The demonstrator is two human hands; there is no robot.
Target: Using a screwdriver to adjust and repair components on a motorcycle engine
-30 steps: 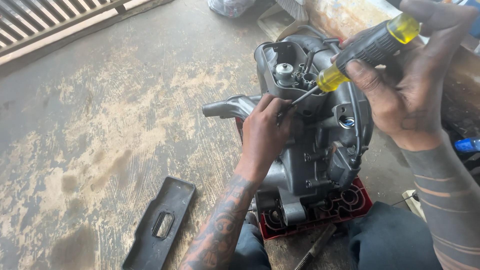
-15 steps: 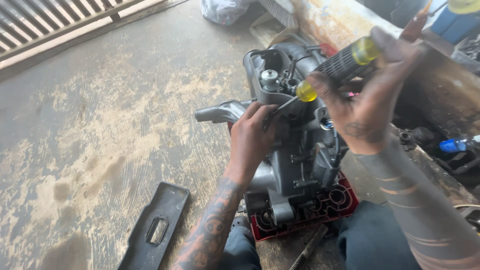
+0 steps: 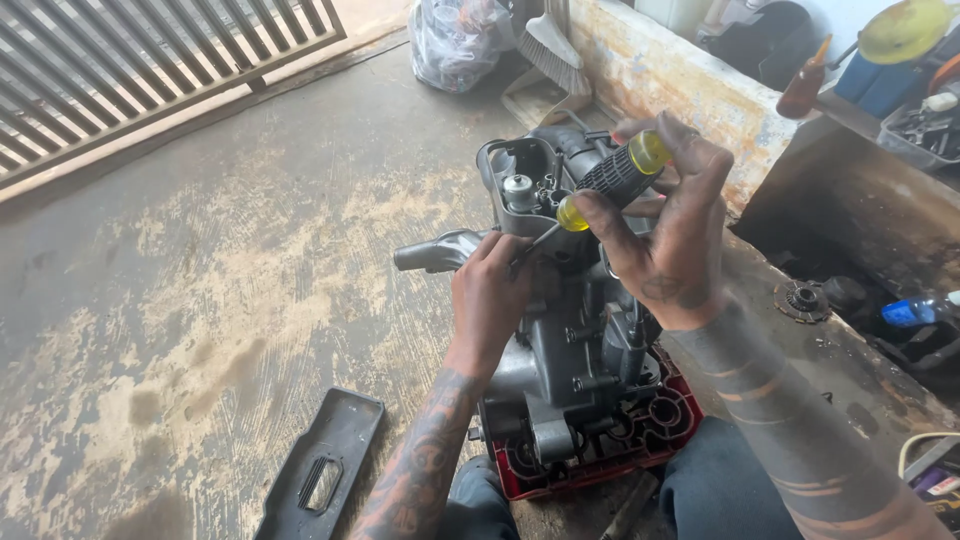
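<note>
The right hand (image 3: 672,235) has its grip closed around the black-and-yellow handle of a screwdriver (image 3: 612,177), the shaft slanting down toward the left hand (image 3: 492,300). That left grip is curled against the grey engine (image 3: 570,330), seemingly pinching the blade tip, though fingers hide it. The engine stands upright on a red base (image 3: 600,455) on the concrete floor (image 3: 200,280). A black plastic cover (image 3: 325,470) lies nearby.

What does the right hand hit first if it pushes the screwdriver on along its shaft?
Probably the left hand: the right hand aims the screwdriver down-left, and its tip ends at the left fingers on the engine. Depth is unclear, so it may meet the engine casing there instead.
</note>
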